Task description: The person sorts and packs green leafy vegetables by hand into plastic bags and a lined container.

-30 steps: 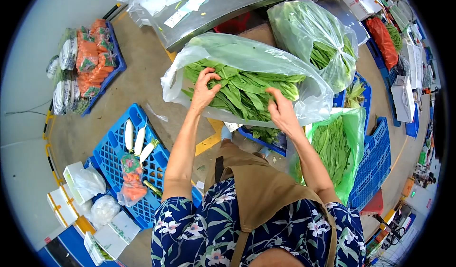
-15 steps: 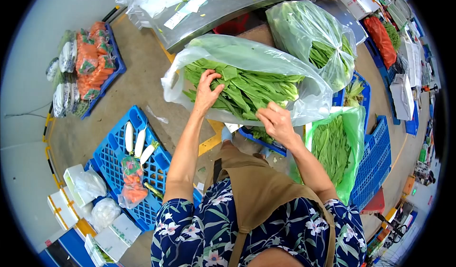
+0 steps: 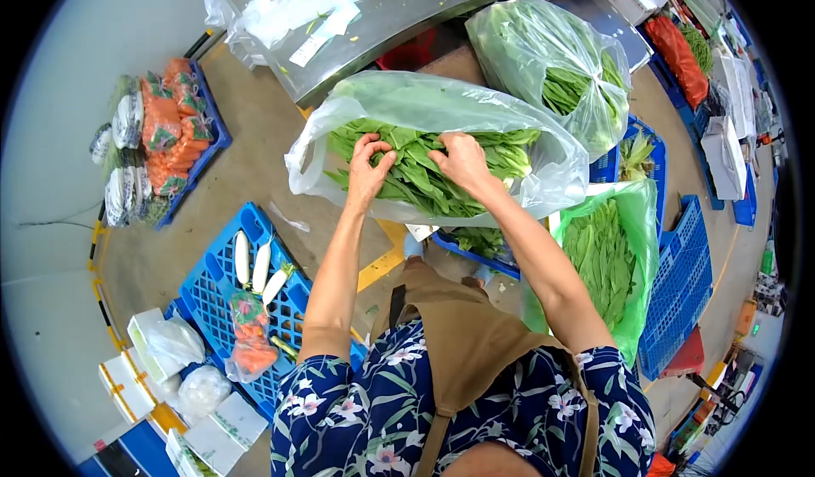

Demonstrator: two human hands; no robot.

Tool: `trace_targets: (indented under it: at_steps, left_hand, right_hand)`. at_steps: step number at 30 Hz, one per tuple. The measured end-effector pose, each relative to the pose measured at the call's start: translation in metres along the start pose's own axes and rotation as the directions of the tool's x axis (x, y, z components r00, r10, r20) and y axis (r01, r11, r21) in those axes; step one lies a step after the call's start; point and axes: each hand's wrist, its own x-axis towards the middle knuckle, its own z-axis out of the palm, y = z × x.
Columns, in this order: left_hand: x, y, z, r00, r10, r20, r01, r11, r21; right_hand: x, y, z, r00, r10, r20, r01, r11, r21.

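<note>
Long green leafy vegetables [image 3: 424,190] lie in a large clear plastic bag [image 3: 555,185] whose mouth is spread wide in front of me. My left hand [image 3: 369,172] is at the left part of the leaves, its fingers bent and pinching some of them. To its right, my right hand [image 3: 464,164] has its thumb and fingers closed on leaves near the middle of the bunch. Some fingertips are hidden among the greens. A second clear bag of greens [image 3: 560,74], gathered at its neck, stands just behind.
A green bag [image 3: 649,248] of similar leaves stands at right, beside a blue crate [image 3: 675,286]. White radishes [image 3: 261,265] and bagged carrots [image 3: 253,354] lie on a blue pallet [image 3: 212,286] at left. Behind is a metal table [image 3: 399,10] with plastic sheets.
My right hand has moved up and left from the bag's near edge into the leaves, closer to my left hand. My left hand stays on the greens. The view has shifted slightly.
</note>
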Motion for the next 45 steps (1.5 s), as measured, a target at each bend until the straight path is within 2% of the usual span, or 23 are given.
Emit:
trace_targets:
  at_steps: [2, 6, 8, 9, 10, 12, 13, 16, 19, 22, 24, 26, 28, 29, 30, 31, 32, 34, 36, 38, 40, 42, 45]
  left_hand:
    - [0.0, 0.0, -0.002, 1.0, -0.014, -0.001, 0.014, 1.0, -0.011]
    - [-0.001, -0.005, -0.002, 1.0, 0.017, 0.003, -0.017, 1.0, 0.008]
    - [0.0, -0.005, -0.002, 1.0, 0.028, -0.002, -0.028, 1.0, -0.006]
    - [-0.002, 0.001, -0.002, 0.999, 0.045, -0.019, -0.045, 0.998, 0.033]
    - [-0.008, 0.014, -0.003, 0.996, 0.057, -0.076, -0.045, 0.988, 0.147]
    - [-0.03, 0.047, -0.002, 0.979, 0.096, -0.182, -0.023, 0.931, 0.365]
    - [-0.041, 0.057, 0.0, 0.934, 0.299, -0.194, -0.164, 0.843, 0.512]
    - [-0.08, 0.069, 0.01, 0.986, 0.07, 0.149, -0.114, 0.943, 0.314]
    - [-0.097, 0.049, 0.042, 0.944, -0.029, 0.329, -0.123, 0.893, 0.432]
    - [-0.093, 0.047, 0.075, 0.92, 0.054, 0.388, -0.264, 0.818, 0.511]
    - [-0.087, 0.04, 0.098, 0.896, 0.021, 0.444, -0.314, 0.737, 0.599]
    - [-0.085, 0.014, 0.122, 0.855, -0.047, 0.516, -0.381, 0.618, 0.688]
    - [-0.103, -0.058, 0.135, 0.899, 0.092, 0.428, -0.391, 0.608, 0.691]
    - [-0.103, -0.061, 0.138, 0.969, 0.038, 0.245, -0.153, 0.87, 0.469]
    - [-0.09, -0.034, 0.126, 0.86, -0.265, 0.437, -0.005, 0.85, 0.526]
    - [-0.086, -0.006, 0.117, 0.864, 0.144, 0.482, -0.37, 0.831, 0.416]
    - [-0.085, 0.029, 0.107, 0.874, -0.083, 0.479, -0.152, 0.889, 0.432]
    - [-0.093, 0.094, 0.091, 0.906, -0.178, 0.384, -0.004, 0.903, 0.429]
    - [-0.103, 0.135, 0.083, 0.934, -0.138, 0.331, 0.016, 0.938, 0.346]
    - [-0.119, 0.166, 0.093, 0.886, -0.005, 0.463, -0.123, 0.962, 0.245]
    - [-0.14, 0.178, 0.123, 0.806, 0.103, 0.583, -0.179, 0.981, 0.075]
    - [-0.15, 0.171, 0.167, 0.603, 0.093, 0.792, -0.265, 0.96, 0.089]
    - [-0.16, 0.1, 0.236, 0.438, 0.056, 0.897, -0.434, 0.887, 0.156]
  right_hand:
    - [0.005, -0.002, 0.005, 0.992, 0.084, 0.089, -0.084, 0.996, 0.001]
    - [-0.003, 0.007, -0.007, 0.983, 0.174, 0.051, -0.181, 0.944, 0.275]
    - [-0.015, 0.009, -0.028, 0.994, 0.111, 0.002, -0.1, 0.883, 0.458]
    - [-0.025, 0.003, -0.049, 0.972, 0.217, 0.087, -0.229, 0.808, 0.544]
    - [-0.041, -0.004, -0.071, 0.934, 0.309, 0.18, -0.352, 0.709, 0.611]
    - [-0.084, 0.001, -0.102, 0.939, 0.274, 0.21, -0.342, 0.655, 0.674]
    - [-0.111, 0.01, -0.114, 0.918, 0.245, 0.313, -0.397, 0.603, 0.692]
    - [-0.18, 0.03, -0.126, 0.787, 0.284, 0.548, -0.613, 0.464, 0.64]
    - [-0.225, 0.075, -0.092, 0.584, 0.504, 0.637, -0.811, 0.382, 0.442]
    - [-0.253, 0.156, -0.019, 0.814, 0.531, 0.236, -0.562, 0.823, 0.084]
    - [-0.227, 0.158, -0.013, 0.582, 0.729, 0.36, -0.813, 0.513, 0.276]
    - [-0.241, 0.208, 0.036, 0.81, 0.586, -0.012, -0.574, 0.797, 0.189]
    - [-0.228, 0.207, 0.033, 0.748, 0.663, -0.045, -0.661, 0.749, 0.041]
    - [-0.229, 0.211, 0.028, 0.786, 0.616, -0.051, -0.607, 0.785, 0.122]
    - [-0.238, 0.212, 0.026, 0.818, 0.571, -0.064, -0.55, 0.811, 0.2]
    - [-0.242, 0.197, 0.01, 0.78, 0.624, -0.045, -0.603, 0.769, 0.212]
    - [-0.244, 0.181, -0.015, 0.747, 0.664, -0.019, -0.644, 0.731, 0.228]
    - [-0.271, 0.166, -0.041, 0.731, 0.672, -0.117, -0.593, 0.711, 0.377]
    - [-0.303, 0.165, -0.056, 0.626, 0.768, -0.136, -0.668, 0.618, 0.414]
    - [-0.344, 0.174, -0.064, 0.549, 0.8, -0.243, -0.692, 0.598, 0.406]
    - [-0.392, 0.194, -0.063, 0.447, 0.822, -0.353, -0.755, 0.558, 0.345]
    - [-0.45, 0.227, -0.051, 0.396, 0.764, -0.51, -0.816, 0.547, 0.185]
    - [-0.521, 0.252, -0.051, 0.218, 0.794, -0.567, -0.957, 0.289, 0.037]
